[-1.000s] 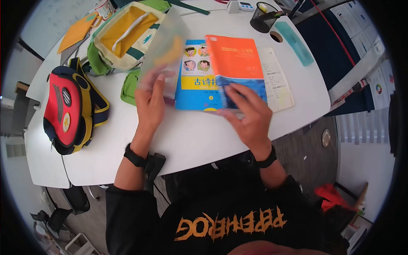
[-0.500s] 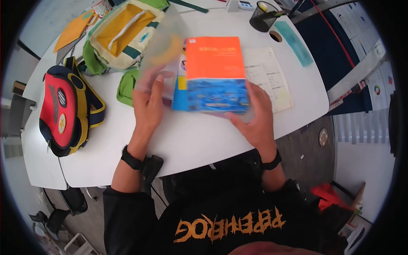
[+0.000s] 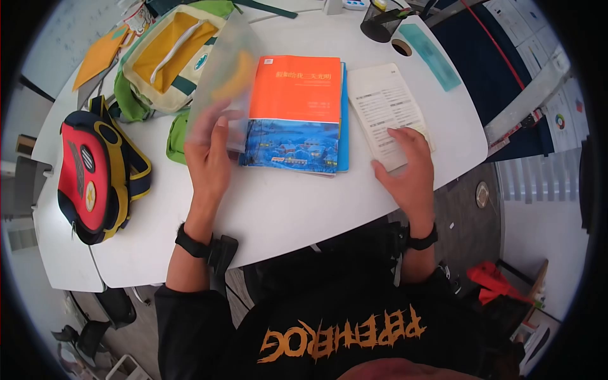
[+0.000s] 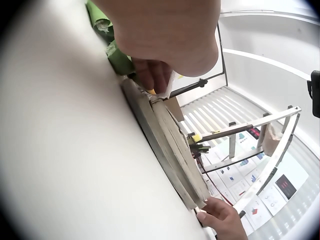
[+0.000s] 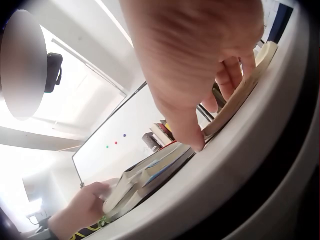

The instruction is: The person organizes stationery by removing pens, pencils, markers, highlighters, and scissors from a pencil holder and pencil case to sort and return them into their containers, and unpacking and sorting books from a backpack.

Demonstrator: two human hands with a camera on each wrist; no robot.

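Observation:
My left hand (image 3: 209, 161) pinches a translucent plastic folder (image 3: 218, 82) standing tilted beside the books, with a yellow shape showing through it. Right of it lies an orange-and-blue book (image 3: 294, 95), on top of a blue book (image 3: 344, 120) whose right edge peeks out. My right hand (image 3: 411, 168) is at the near end of a cream booklet (image 3: 383, 95) with printed text. Its fingers rest over the page and its thumb (image 5: 192, 135) is at the booklet's edge, low by the tabletop. In the left wrist view the stacked books (image 4: 170, 145) show their page edges.
A red toy-car-like backpack (image 3: 85, 171) and a cream-green bag (image 3: 180, 57) stand to the left on the white table (image 3: 285, 209). Farther back are an orange envelope (image 3: 101, 57), a mesh pen cup (image 3: 379, 25) and a teal case (image 3: 430, 57) by a round table hole.
The orange-and-blue book has moved left onto the blue book. My right hand let go of it and shifted right to the cream booklet. The left hand still holds the folder.

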